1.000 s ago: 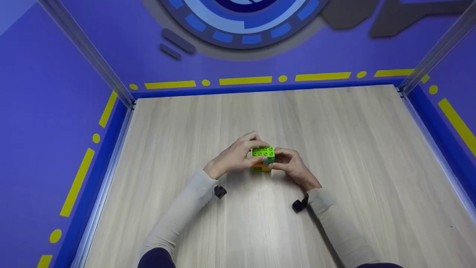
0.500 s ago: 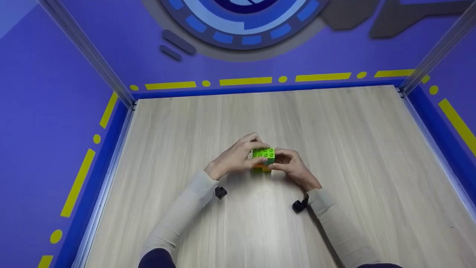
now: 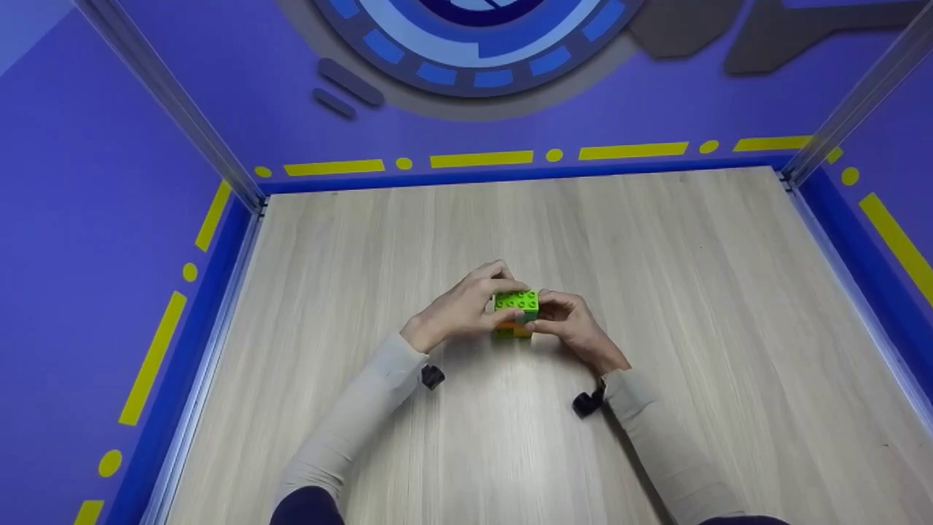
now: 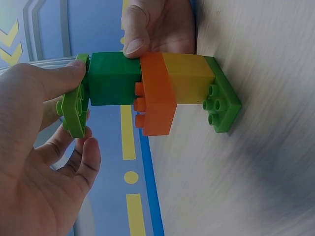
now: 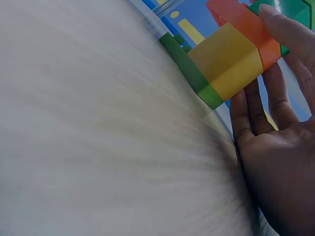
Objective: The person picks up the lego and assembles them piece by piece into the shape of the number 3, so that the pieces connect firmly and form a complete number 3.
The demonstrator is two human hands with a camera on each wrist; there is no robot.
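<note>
A stack of toy building bricks stands upright on the table, between both hands. From the bottom, the left wrist view shows a flat green plate (image 4: 225,101), a yellow brick (image 4: 189,78), an orange brick (image 4: 158,103) whose studded end sticks out, and a dark green brick (image 4: 114,78). A light green studded plate (image 3: 517,300) is at the top; whether it sits fully down I cannot tell. My left hand (image 3: 466,300) pinches that top plate between thumb and fingers. With its thumb near the dark green and orange bricks, my right hand (image 3: 577,329) grips the stack's right side.
Wood-grain table (image 3: 437,233) surrounds the stack. A blue-purple back wall (image 3: 466,131) and a left side wall (image 3: 95,219) with yellow markings enclose it, with metal rails along the edges. Black wrist cameras (image 3: 432,376) hang below both sleeves.
</note>
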